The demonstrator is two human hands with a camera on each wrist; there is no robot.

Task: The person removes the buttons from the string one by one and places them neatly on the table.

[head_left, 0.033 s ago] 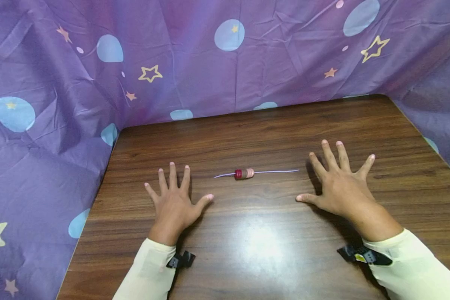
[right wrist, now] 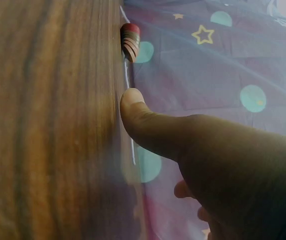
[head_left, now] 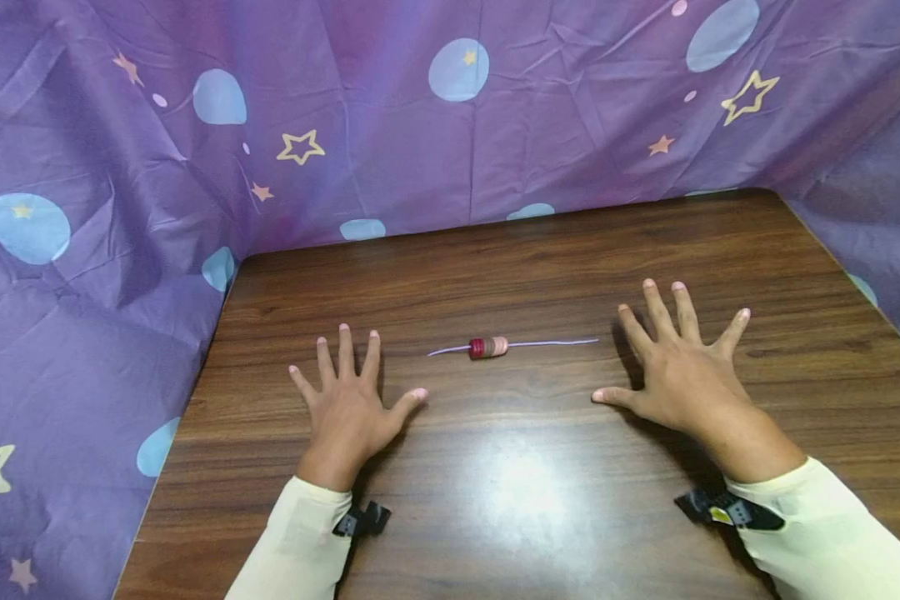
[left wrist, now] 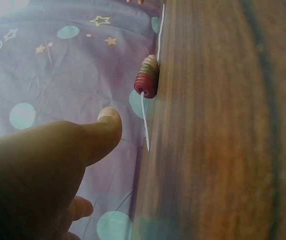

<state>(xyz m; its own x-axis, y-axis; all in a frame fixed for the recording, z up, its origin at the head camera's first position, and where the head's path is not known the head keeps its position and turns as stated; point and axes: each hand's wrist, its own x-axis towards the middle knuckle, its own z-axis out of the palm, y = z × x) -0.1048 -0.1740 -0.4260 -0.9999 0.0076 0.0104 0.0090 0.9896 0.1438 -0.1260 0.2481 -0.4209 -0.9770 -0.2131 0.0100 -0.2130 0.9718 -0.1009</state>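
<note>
Spreading the left hand and right hand wide, gripping nothing. Flanking the beads, threaded on a string and lying on the desk between, without touching them. Showing no change from the earlier head view, so leaving the beads unhandled.

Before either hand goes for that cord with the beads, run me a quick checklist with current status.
1. Left hand free, fingers spread: ok.
2. Right hand free, fingers spread: ok.
3. Red, brown and pink beads threaded on the cord: ok.
4. Cord showing on both sides of the beads: ok.
5. Cord held by a hand: not ok, neither grips it.
6. Beads locked against sliding: cannot tell.
</note>
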